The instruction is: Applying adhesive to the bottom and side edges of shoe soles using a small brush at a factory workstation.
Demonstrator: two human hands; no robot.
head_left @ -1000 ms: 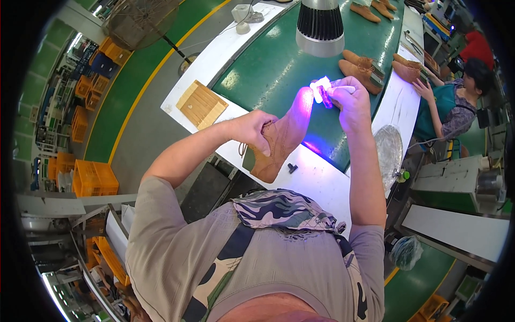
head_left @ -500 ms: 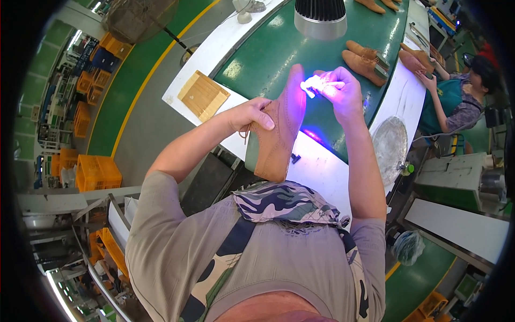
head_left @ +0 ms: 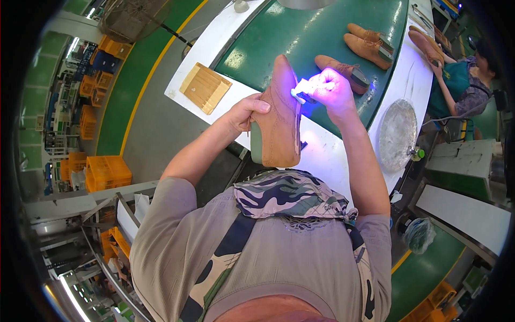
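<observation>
A tan suede shoe [head_left: 278, 121] is upright in front of my chest, toe pointing away and its green sole side to the left. My left hand [head_left: 251, 110] is closed round its middle from the left, thumb on the upper. On the shoe's right side, my right hand [head_left: 332, 92] pinches a small white crumpled piece [head_left: 304, 88], perhaps cloth or paper, against or very near the edge. Violet light glares over that piece and my fingers, washing out its detail. Beyond that hand, another tan shoe [head_left: 340, 70] lies on the green belt [head_left: 252, 53].
A pair of tan shoes [head_left: 370, 45] lies farther along the belt. On the white table edge are a wooden board [head_left: 205, 88], a round silver dish [head_left: 398, 134] and a small black object [head_left: 303, 145]. At right, a co-worker [head_left: 464, 88] holds a shoe. A lamp [head_left: 306, 3] hangs ahead.
The held shoe has come slightly nearer and stands straighter. My right hand has shifted left and down along its edge. A shoe mostly hidden behind my right hand now shows.
</observation>
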